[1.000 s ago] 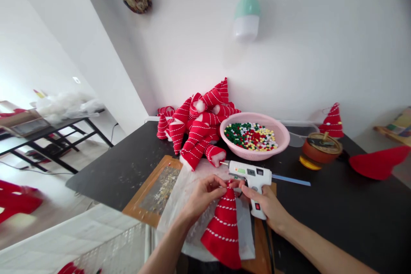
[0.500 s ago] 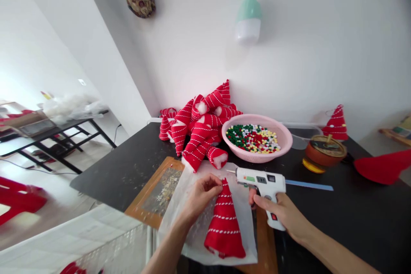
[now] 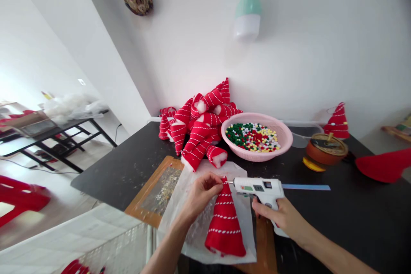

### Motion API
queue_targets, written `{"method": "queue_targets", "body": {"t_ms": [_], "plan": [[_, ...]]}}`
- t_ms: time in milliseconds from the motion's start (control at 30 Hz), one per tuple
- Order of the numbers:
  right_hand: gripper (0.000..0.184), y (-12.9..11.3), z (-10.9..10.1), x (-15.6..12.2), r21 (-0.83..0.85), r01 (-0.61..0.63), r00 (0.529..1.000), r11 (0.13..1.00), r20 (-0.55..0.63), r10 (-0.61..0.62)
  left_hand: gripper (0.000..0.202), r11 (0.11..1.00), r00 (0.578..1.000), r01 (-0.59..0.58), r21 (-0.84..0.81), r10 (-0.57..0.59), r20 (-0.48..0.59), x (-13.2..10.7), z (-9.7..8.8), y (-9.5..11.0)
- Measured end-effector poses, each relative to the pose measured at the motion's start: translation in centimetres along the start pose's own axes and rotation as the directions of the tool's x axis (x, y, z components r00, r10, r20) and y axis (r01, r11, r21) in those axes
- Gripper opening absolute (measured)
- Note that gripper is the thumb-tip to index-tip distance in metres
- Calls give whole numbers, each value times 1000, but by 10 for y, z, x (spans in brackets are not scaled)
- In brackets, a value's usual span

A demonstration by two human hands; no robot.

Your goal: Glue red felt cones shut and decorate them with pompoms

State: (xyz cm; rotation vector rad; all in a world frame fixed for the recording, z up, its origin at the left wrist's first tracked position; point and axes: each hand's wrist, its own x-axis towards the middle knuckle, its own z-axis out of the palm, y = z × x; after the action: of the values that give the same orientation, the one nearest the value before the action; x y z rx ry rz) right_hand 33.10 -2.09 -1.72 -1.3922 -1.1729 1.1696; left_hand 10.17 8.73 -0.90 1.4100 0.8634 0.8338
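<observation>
A red felt cone with white stitched stripes [image 3: 225, 222] lies on a white sheet [image 3: 195, 239], its tip pointing away from me. My left hand [image 3: 205, 195] pinches the cone at its tip, thumb and forefinger together. Wrapped round the handle of a white glue gun [image 3: 258, 185] is my right hand [image 3: 279, 214]. The gun's metal nozzle points left and reaches the cone's tip; whether it touches cannot be made out. A bluish glue stick [image 3: 308, 187] sticks out of the gun's back.
Behind the sheet is a heap of red striped cones [image 3: 199, 128] with white stuffing. A pink basket [image 3: 282, 143] holds coloured pompoms. To the right stand a round brown pot [image 3: 326, 152] and a decorated cone [image 3: 338, 124]. A wood-framed board [image 3: 138, 203] lies under the sheet.
My right hand has lowered and levelled the glue gun, bringing its nozzle to the cone's tip. My left hand keeps its pinch there.
</observation>
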Motion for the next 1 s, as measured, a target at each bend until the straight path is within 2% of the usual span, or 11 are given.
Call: {"method": "queue_targets", "body": {"t_ms": [333, 533, 700, 1000], "plan": [[35, 7, 1, 2, -13, -28, 1000, 1000, 13, 29, 18, 1000, 1000, 3, 6, -3, 8, -1, 3, 6], [32, 9, 0, 1, -47, 9, 1000, 999, -22, -10, 19, 1000, 1000, 8, 1, -8, 11, -1, 4, 5], [30, 7, 0, -1, -66, -5, 1000, 998, -17, 4, 20, 1000, 1000, -3, 6, 3, 21, 0, 3, 4], [34, 9, 0, 2, -154, 38, 998, 987, -41, -44, 18, 1000, 1000, -5, -2, 5, 27, 1, 3, 3]]}}
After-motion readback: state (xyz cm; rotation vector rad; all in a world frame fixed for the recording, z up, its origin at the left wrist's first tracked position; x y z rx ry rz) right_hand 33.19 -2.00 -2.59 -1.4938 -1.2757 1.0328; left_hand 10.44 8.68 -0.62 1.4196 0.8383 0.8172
